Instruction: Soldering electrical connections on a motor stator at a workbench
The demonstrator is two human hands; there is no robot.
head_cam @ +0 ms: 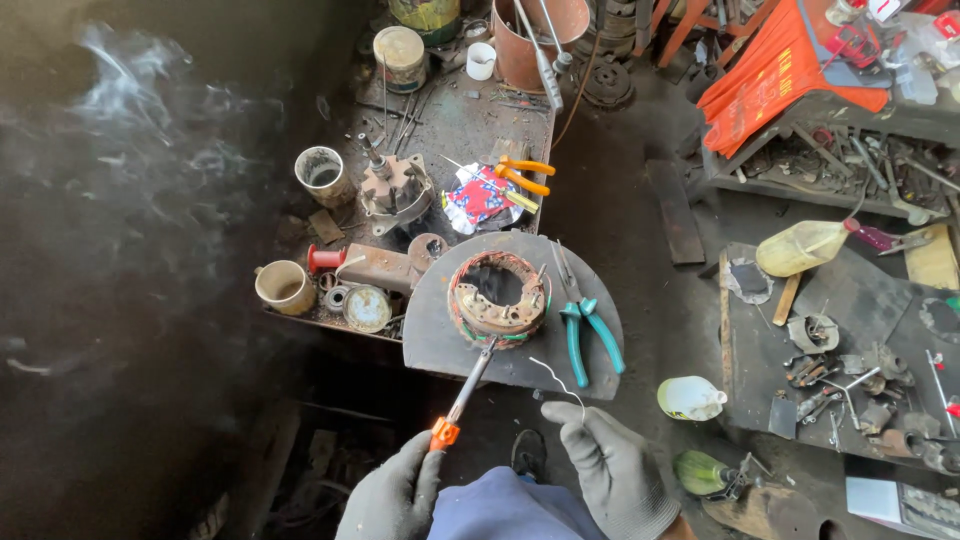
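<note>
My gloved left hand [392, 495] grips the orange-collared soldering iron [462, 392], its tip touching the near edge of the stator winding [497, 297] on the round plate [430, 330]. My right hand [612, 468] pinches solder wire [560, 382] just short of the winding; I should feed it steadily into the heated joint.

My feed: daylight from right, left side in deep shadow, smoke [130, 110] hazing it; centre sharp, edges bowed.
</note>
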